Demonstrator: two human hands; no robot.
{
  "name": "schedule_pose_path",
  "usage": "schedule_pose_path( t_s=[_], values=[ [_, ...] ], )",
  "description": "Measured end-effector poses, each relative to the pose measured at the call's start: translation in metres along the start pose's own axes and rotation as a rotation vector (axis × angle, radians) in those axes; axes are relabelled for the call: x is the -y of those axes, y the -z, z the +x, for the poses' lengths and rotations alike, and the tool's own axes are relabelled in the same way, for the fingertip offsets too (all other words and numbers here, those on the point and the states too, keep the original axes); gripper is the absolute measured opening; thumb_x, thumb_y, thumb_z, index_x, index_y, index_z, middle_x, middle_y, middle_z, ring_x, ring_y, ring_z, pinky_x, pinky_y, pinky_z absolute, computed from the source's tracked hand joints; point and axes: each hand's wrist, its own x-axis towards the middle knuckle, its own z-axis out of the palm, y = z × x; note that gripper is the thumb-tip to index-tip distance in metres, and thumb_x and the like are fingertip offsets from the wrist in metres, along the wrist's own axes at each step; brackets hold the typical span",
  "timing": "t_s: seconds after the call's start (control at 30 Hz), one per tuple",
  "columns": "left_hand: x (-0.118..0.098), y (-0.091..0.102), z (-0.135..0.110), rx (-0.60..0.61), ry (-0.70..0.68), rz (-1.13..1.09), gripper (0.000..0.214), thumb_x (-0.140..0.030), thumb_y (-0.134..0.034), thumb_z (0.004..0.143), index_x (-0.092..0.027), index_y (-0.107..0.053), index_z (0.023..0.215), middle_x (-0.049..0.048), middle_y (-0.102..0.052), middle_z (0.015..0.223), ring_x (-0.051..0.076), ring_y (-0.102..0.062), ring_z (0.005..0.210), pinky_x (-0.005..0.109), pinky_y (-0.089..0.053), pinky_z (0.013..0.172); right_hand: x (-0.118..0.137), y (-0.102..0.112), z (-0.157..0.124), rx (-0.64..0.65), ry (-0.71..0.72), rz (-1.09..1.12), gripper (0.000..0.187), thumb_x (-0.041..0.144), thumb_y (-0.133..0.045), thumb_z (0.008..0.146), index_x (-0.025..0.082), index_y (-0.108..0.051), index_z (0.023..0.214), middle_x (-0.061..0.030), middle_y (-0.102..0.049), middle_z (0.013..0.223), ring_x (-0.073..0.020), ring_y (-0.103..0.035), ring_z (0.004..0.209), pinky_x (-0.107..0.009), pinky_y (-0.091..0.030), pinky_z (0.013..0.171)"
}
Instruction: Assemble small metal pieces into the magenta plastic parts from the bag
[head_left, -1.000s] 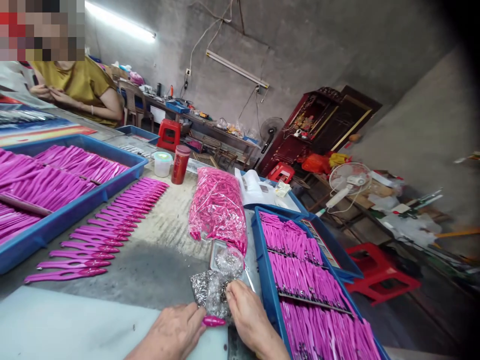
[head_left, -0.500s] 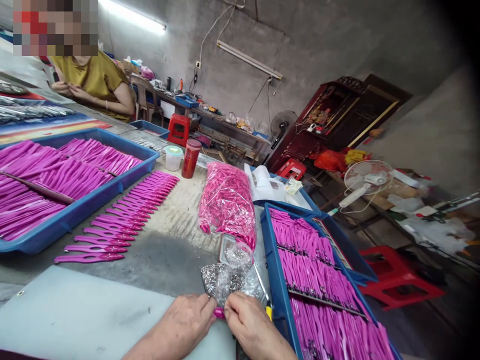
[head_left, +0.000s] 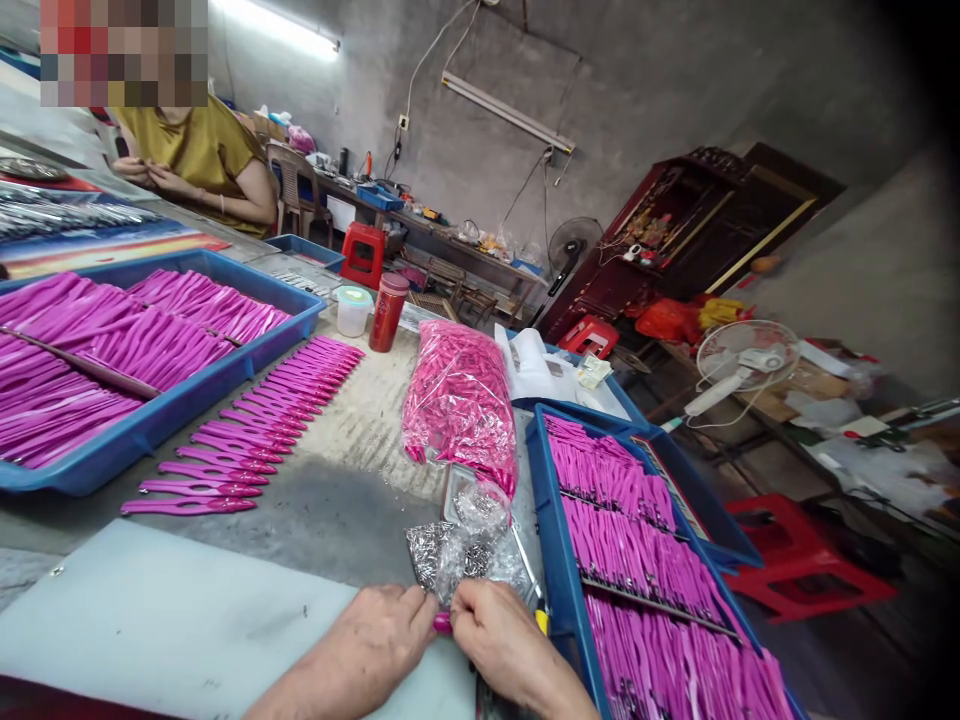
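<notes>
My left hand point(head_left: 386, 632) and my right hand point(head_left: 491, 632) are close together at the right edge of a pale board. Between their closed fingers shows the end of a glossy magenta plastic piece point(head_left: 442, 622); the fingers hide the rest of it. Just beyond my hands lie small metal pins point(head_left: 429, 552) in clear plastic bags point(head_left: 480, 510). A bag of pink plastic parts point(head_left: 459, 400) sits farther back. To the left, a row of magenta tweezer-shaped pieces point(head_left: 259, 425) with darker pink tips is laid out on the table.
Blue trays of magenta pieces stand left point(head_left: 300, 318) and right point(head_left: 559, 560). The pale board point(head_left: 172, 610) lies in front. A yellow-handled tool point(head_left: 541, 618) is beside my right hand. Behind are a red tumbler point(head_left: 390, 315) and a lidded tub point(head_left: 352, 312). Another person point(head_left: 195, 160) sits far left.
The whole view has shifted slightly. Both my hands keep nearly the same pose around the magenta piece, with only slight finger movement.
</notes>
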Motion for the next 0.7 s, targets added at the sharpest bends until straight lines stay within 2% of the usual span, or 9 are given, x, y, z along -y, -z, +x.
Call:
schedule_pose_path(
  t_s=[0.17, 0.37, 0.7],
  values=[
    [0.000, -0.001, 0.000, 0.006, -0.005, 0.005, 0.010, -0.012, -0.045, 0.086, -0.020, -0.044, 0.079, -0.0013, -0.054, 0.069, 0.017, -0.052, 0.055, 0.029, -0.038, 0.050, 0.005, 0.000, 0.001, -0.014, -0.049, 0.014, 0.026, 0.010, -0.039, 0.074, 0.018, -0.061, 0.064, -0.0033, -0.067, 0.065, -0.0130, -0.053, 0.059, -0.024, -0.024, 0.052],
    [0.000, -0.004, -0.001, 0.026, -0.002, -0.019, 0.009, -0.012, -0.043, 0.087, -0.019, -0.044, 0.082, -0.0009, -0.054, 0.071, 0.017, -0.052, 0.057, 0.028, -0.038, 0.051, 0.002, -0.008, 0.000, -0.048, -0.001, -0.051, 0.024, 0.007, -0.040, 0.076, 0.018, -0.058, 0.064, -0.0025, -0.065, 0.067, -0.0122, -0.053, 0.061, -0.024, -0.025, 0.053],
    [0.000, 0.002, 0.001, 0.085, 0.012, -0.057, 0.008, -0.011, -0.044, 0.086, -0.018, -0.046, 0.083, 0.0000, -0.055, 0.073, 0.017, -0.052, 0.060, 0.028, -0.039, 0.054, -0.005, -0.021, 0.000, -0.087, 0.066, -0.037, 0.023, 0.003, -0.042, 0.075, 0.017, -0.054, 0.062, -0.0017, -0.062, 0.067, -0.0116, -0.053, 0.063, -0.021, -0.029, 0.056]
  ],
)
